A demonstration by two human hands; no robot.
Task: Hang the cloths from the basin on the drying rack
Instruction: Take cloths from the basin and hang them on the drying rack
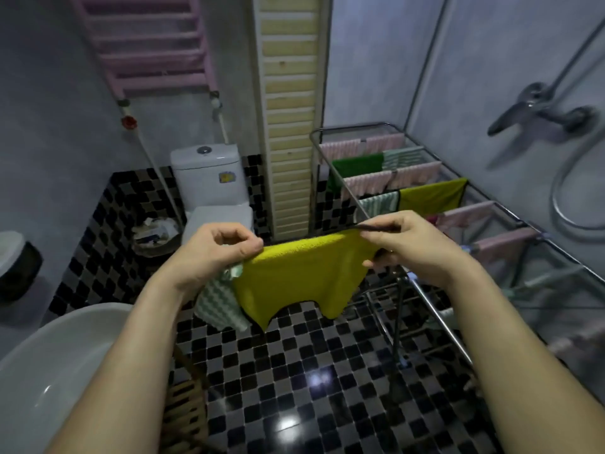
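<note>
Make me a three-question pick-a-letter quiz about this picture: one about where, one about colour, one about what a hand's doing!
1. Where is the metal drying rack?
A. On the right side
B. On the left side
C. On the ceiling

2. What colour is the fluffy terry cloth between the left hand and right hand?
A. Pink
B. Yellow
C. Blue

3. What is the left hand doing?
A. Resting empty
B. Gripping two cloths
C. Touching the rack

Answers:
1 A: its rails run along the right.
2 B: plainly yellow.
3 B: it also grips a green-and-white striped cloth.
</note>
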